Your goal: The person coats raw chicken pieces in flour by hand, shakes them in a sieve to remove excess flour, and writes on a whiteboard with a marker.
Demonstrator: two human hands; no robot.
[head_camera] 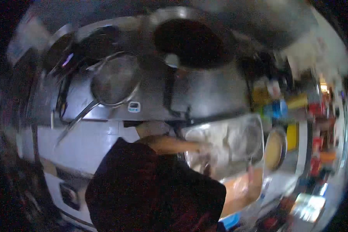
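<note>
My left forearm reaches right from the dark shirt, and my left hand (pixel 203 149) is a blurred shape over a shiny metal basin or tray (pixel 259 121). Close below it, my right hand (pixel 207 168) seems to show beside the shirt's edge, dark and smeared. Motion blur hides the fingers of both, and whether they hold anything cannot be told. A round, sieve-like thing (pixel 248 140) lies at the right part of the metal basin. Just below the basin is an orange-brown surface or container (pixel 242 192) with a glossy patch.
A large round strainer (pixel 116 79) with a long metal handle rests on the metal counter (pixel 214 90), beside a small white timer (pixel 134 107). A big dark wok-like opening (pixel 190 43) is farther back. An oval bowl with tan contents (pixel 274 150) stands right of the basin.
</note>
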